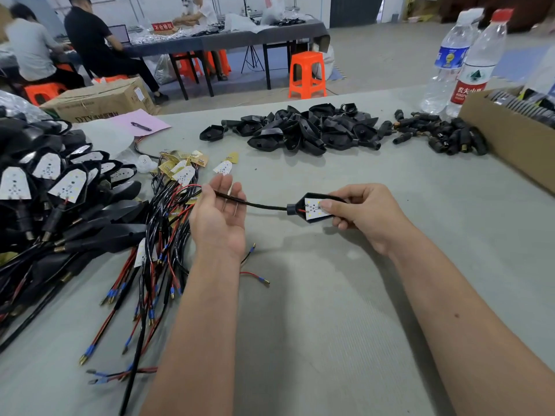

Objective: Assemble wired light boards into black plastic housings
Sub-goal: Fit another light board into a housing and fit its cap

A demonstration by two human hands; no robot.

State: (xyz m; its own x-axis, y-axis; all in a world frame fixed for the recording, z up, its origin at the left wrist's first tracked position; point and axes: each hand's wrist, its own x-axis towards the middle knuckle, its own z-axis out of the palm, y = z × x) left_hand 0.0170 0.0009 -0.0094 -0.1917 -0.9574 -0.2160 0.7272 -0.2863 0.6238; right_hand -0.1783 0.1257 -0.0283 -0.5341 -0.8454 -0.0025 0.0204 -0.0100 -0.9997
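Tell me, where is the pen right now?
In the head view the pen lies on a pink sheet of paper at the table's far left, beside the cardboard box.

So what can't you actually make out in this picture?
Head view only:
- Cardboard box: cut off by the right edge, contents mostly out of sight.
- Light board: right hand fingers hide its far end.
- Red sign on the far table: lettering too small.
- Finished pile: cut off at left.

Person, two forearms: both bare, no sleeves; left hand (pixel 220 216) and right hand (pixel 365 214) ungloved, no rings or watch.
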